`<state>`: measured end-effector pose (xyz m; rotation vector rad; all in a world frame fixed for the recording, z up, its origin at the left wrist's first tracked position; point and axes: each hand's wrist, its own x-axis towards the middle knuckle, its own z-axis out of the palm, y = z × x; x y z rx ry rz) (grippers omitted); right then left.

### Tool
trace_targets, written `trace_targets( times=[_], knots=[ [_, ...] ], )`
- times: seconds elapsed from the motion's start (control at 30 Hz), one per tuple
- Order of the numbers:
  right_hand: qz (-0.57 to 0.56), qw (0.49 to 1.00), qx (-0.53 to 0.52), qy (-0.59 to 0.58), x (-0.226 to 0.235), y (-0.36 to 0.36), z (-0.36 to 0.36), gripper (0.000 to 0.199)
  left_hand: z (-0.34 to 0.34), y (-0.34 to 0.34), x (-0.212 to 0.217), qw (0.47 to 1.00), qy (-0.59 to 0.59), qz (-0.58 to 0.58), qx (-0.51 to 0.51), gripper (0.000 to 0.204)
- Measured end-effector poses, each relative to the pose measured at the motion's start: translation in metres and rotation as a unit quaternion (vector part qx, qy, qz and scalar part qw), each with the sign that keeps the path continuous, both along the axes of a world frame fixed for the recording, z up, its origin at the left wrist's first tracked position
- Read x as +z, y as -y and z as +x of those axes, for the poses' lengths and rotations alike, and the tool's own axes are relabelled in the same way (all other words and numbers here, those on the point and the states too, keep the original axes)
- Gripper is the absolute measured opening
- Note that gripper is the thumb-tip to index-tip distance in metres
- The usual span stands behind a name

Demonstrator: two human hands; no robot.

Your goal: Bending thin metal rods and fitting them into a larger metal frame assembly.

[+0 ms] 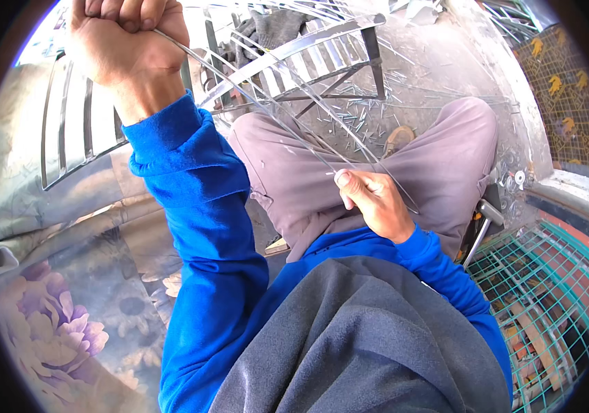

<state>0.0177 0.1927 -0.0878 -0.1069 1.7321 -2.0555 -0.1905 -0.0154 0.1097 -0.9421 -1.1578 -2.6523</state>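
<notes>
The left hand (129, 41), at the upper left of the frame, is clenched in a fist around a thin metal rod (201, 62). The rod slants down to the centre, where the right hand (378, 201) appears to pinch its lower end between thumb and curled fingers; the exact contact is too small to make out. So the rod lies across the middle of the frame, stretched between both grips and above the lap.

Just beside it, more thin rods run on a similar slant, one passing behind the right hand over the trousers (294, 179). At top centre stands a slatted metal frame (294, 48) with dark legs, and dark grey cloth (274, 29) lies behind it. Many short metal pieces (358, 124) are scattered on the floor (439, 72) at upper centre.

Judging by that scatter, a fair amount of work seems done, while the long rods look still to be dealt with; how many remain cannot be told. The rod in hand seems midway through handling.

Farther out, a green wire grid (587, 275) fills the lower right and flowered cloth (54, 320) the lower left.
</notes>
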Motion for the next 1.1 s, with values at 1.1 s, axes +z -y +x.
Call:
trace_targets(
  times=[1.1],
  knots=[
    [-0.011, 0.997, 0.073, 0.017, 0.036, 0.007, -0.026, 0.063, 0.027, 0.015, 0.024, 0.992, 0.106, 0.023, -0.065, 0.041]
  ],
)
